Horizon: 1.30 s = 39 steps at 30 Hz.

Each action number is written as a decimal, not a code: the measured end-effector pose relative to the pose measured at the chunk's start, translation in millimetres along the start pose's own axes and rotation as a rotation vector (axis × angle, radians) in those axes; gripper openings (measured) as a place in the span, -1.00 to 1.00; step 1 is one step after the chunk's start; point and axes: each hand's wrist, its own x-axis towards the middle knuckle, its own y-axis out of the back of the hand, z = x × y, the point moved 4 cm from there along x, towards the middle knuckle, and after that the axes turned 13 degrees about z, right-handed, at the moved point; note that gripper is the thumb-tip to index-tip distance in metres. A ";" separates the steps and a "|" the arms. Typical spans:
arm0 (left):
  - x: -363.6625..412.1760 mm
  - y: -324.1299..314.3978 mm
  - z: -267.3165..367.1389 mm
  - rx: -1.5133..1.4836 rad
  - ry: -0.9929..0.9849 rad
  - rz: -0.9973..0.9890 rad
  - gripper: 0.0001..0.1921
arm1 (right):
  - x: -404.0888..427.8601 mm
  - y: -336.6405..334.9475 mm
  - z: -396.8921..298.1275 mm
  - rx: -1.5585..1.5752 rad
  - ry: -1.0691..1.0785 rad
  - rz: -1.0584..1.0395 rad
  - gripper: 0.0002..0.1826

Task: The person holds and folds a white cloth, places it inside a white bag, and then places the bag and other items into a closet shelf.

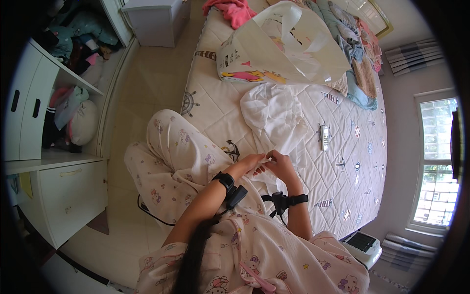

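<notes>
A thin white garment lies crumpled on the quilted bed, and its near end reaches up to both hands. My left hand pinches an edge of that fabric, its fingers partly hidden by the cloth. Close against it on the right, my right hand grips the same edge with thumb and bent fingers. The two hands nearly touch, just above the lap. Both wrists wear black straps with small devices. Beyond the garment stands a large white printed plastic bag.
A white remote control lies on the bed to the right. Folded clothes are piled at the back right, a pink cloth at the back left. A white drawer cabinet and open shelves stand left, across the floor.
</notes>
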 end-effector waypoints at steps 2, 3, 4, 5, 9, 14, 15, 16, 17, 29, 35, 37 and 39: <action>-0.1 -0.1 0.6 -0.013 -0.014 -0.005 -0.56 | 0.7 -0.6 2.8 -0.027 0.013 -0.010 -0.76; -0.7 -0.1 1.6 -0.027 -0.027 -0.008 -0.58 | 0.9 -1.4 3.1 -0.053 0.027 -0.022 -0.74; -1.3 -0.4 1.8 -0.028 -0.026 -0.008 -0.58 | 0.8 -1.8 3.6 -0.052 0.026 -0.023 -0.74; -1.8 -0.8 2.1 -0.057 -0.026 0.003 -0.59 | 0.6 -2.0 4.0 -0.050 0.031 -0.022 -0.74; -2.4 0.7 2.2 -0.114 -0.032 0.020 -0.67 | 0.4 -1.8 0.0 -0.061 0.039 -0.021 -0.75; -10.4 -0.9 6.1 -0.099 -0.019 0.040 -0.71 | 1.7 -2.7 3.7 -0.058 0.028 -0.018 -0.76; -11.7 -0.5 5.9 -0.093 -0.005 0.069 -0.72 | 1.7 -2.3 3.3 -0.041 0.025 -0.014 -0.76; -12.9 -0.2 6.9 -0.093 -0.005 0.069 -0.72 | 1.7 -2.2 2.8 -0.041 0.025 -0.014 -0.76; -14.3 -0.5 8.0 -0.092 -0.007 0.047 -0.71 | 1.8 -2.1 2.7 -0.043 0.020 -0.014 -0.76; -20.2 -5.4 10.3 0.005 -0.018 -0.006 -0.70 | 2.5 22.8 -15.0 -0.017 0.133 0.095 -0.82; -15.3 -0.7 7.5 -0.083 -0.107 -0.016 -0.73 | -5.0 21.5 -41.7 0.055 0.256 0.066 -0.77; -15.4 1.0 8.1 -0.101 -0.132 -0.019 -0.73 | -6.9 16.8 -34.3 -0.056 0.052 -0.035 -0.80; -16.7 0.6 11.3 -0.114 -0.199 -0.034 -0.71 | -9.9 12.5 -27.7 -0.021 0.018 -0.074 -0.81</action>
